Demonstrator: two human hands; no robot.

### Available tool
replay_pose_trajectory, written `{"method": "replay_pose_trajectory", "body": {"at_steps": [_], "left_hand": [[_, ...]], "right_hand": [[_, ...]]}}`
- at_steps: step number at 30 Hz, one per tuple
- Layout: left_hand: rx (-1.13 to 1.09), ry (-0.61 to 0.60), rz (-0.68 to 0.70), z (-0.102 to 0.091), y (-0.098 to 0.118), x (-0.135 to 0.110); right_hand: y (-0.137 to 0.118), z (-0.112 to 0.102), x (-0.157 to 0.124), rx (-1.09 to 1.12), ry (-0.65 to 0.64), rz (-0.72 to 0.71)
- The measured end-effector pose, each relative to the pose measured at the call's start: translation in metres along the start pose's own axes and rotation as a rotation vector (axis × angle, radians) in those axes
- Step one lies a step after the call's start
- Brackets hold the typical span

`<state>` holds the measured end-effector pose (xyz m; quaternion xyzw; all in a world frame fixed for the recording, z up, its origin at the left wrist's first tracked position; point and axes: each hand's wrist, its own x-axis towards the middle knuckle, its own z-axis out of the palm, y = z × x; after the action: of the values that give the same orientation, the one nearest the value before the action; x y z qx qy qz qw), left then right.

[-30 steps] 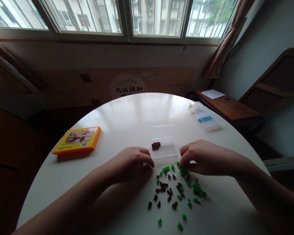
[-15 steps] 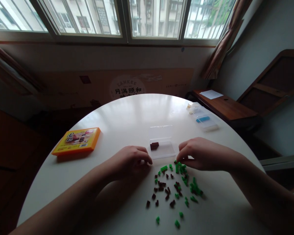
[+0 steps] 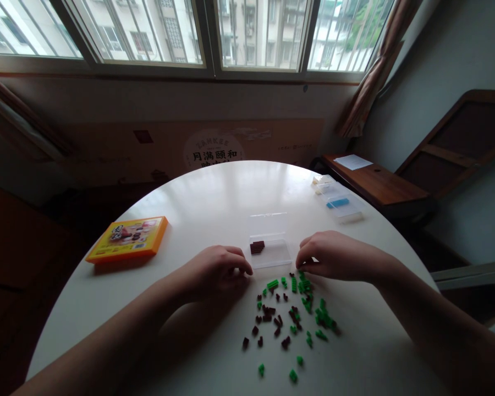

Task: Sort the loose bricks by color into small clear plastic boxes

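Observation:
Small green and dark brown bricks [image 3: 291, 319] lie scattered on the round white table [image 3: 214, 198] in front of me. My right hand [image 3: 334, 256] rests at the pile's far edge, thumb and forefinger pinched together over a green brick [image 3: 301, 273]. To the left of the pile my left hand [image 3: 216, 269] lies curled on the table, fingertips pressed together; I cannot see anything in them. Just behind both hands stands a clear plastic box [image 3: 270, 242] with a few brown bricks [image 3: 257, 247] inside.
An orange box [image 3: 127, 237] lies at the table's left. Clear plastic boxes [image 3: 338, 201], one with a blue piece, sit at the far right edge. A wooden side table [image 3: 379, 184] with a white paper stands beyond. Windows line the back wall.
The view has shifted slightly. My right hand has drawn a little back towards the clear box, fingers still pinched at the green bricks. The left hand has hardly moved.

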<state>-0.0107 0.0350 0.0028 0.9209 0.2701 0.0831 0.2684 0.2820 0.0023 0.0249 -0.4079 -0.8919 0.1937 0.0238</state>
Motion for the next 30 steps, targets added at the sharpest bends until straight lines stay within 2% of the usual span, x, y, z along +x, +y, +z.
{"method": "replay_pose_trajectory", "body": {"at_steps": [5, 15, 30], "left_hand": [[-0.002, 0.003, 0.011, 0.001, -0.002, 0.0], [-0.003, 0.015, 0.023, 0.001, -0.001, 0.0], [-0.001, 0.049, 0.037, 0.007, -0.005, -0.001]], "right_hand": [[-0.006, 0.004, 0.001, 0.02, 0.069, -0.06], [-0.012, 0.012, 0.007, -0.058, 0.04, -0.055], [-0.013, 0.012, 0.004, -0.031, 0.036, -0.088]]}}
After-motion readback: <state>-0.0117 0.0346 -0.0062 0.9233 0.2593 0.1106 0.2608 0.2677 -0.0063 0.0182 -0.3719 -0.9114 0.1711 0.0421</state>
